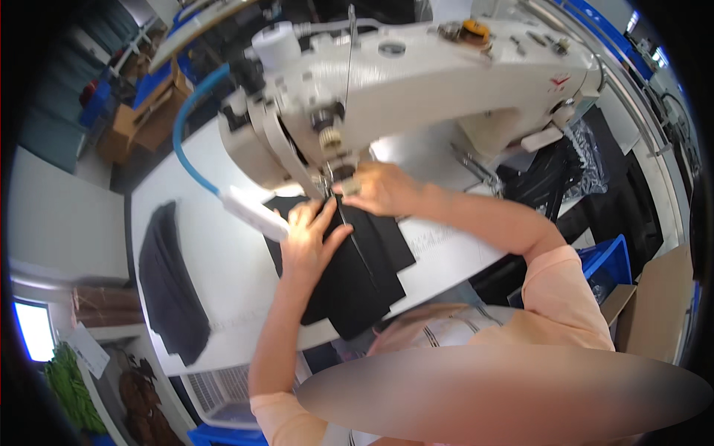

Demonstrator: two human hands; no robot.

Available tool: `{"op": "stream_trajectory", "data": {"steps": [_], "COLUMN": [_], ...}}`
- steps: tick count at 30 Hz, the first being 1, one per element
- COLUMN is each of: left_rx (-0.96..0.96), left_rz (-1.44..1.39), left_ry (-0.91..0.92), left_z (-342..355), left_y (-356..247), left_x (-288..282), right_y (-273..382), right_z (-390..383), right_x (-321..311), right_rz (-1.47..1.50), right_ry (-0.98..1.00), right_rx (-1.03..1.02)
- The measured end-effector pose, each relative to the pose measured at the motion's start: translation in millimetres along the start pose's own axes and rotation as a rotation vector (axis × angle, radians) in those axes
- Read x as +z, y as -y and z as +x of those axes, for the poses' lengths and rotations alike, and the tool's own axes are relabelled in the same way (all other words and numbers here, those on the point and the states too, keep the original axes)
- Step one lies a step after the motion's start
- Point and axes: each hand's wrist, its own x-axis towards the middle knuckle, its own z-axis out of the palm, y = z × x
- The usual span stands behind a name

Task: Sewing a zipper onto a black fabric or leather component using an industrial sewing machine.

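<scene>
Black fabric [342, 279] on the white worktable [223, 256], below the needle end of the sewing machine [424, 82]; left hand [303, 239] splayed on top, right hand [384, 190] curled alongside, any pinch impossible to tell.

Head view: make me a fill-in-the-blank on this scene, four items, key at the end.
1. The left hand rests on cloth that is coloured ____.
2. A separate dark piece lies on the table, to the ____ of that hand.
3. The hose curving beside the sewing machine is coloured ____.
4. The spool near the machine's top is coloured ____.

Missing words: black; left; blue; white.
</scene>
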Motion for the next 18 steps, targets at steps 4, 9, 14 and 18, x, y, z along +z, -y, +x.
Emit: {"op": "stream_trajectory", "data": {"steps": [4, 9, 14, 18], "left_rx": [0.055, 0.126, 0.108, 0.121], "left_rz": [0.088, 0.142, 0.148, 0.149], "left_ry": [-0.062, -0.167, -0.155, -0.167], "left_z": [3.2, 4.4, 1.6, 0.7], "left_y": [-0.6, -0.1, -1.5, -2.5], "left_x": [1.4, 1.2, 1.8, 2.5], "right_y": [-2.3, -4.1, -6.4, -3.0], "right_z": [2.6, 1.9, 0.9, -1.2], "right_x": [-3.8, -2.1, 1.9, -0.7], "right_rz": [-0.041, -0.061, -0.051, -0.093], "right_ry": [-0.042, -0.011, -0.015, 0.01], "right_rx": [-0.019, -0.017, -0.035, -0.027]}}
